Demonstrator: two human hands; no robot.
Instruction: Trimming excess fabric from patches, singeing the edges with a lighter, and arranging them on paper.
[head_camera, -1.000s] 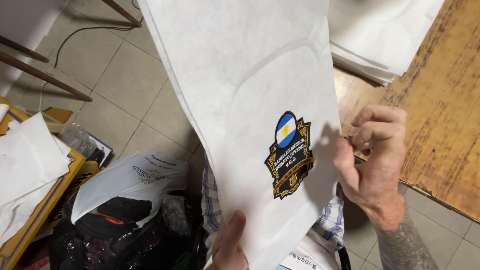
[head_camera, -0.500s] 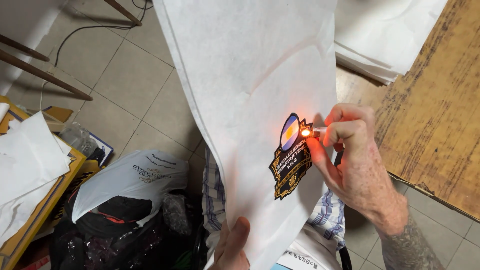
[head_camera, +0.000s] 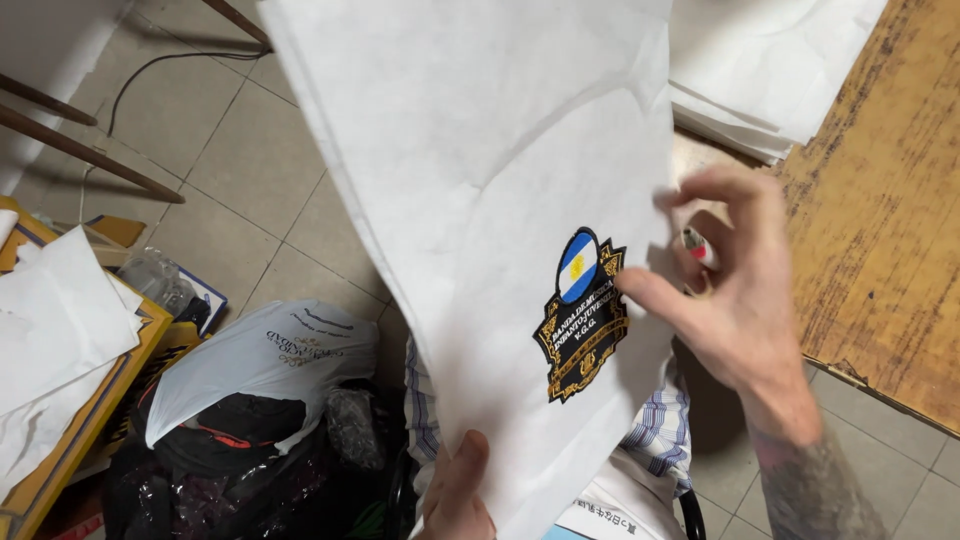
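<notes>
White fabric sheet (head_camera: 480, 180) held up over wooden table's (head_camera: 880, 250) left edge. Left hand (head_camera: 455, 495) pinching bottom hem. Right hand (head_camera: 735, 300) half-open beside embroidered badge (head_camera: 582, 315), small lighter (head_camera: 698, 247) tucked inside. Best kept taut, flame brief.

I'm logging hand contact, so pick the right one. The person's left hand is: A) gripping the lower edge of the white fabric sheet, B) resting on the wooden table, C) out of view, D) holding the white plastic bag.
A: the left hand pinches the bottom edge of the white fabric sheet, below its embroidered badge.
</notes>
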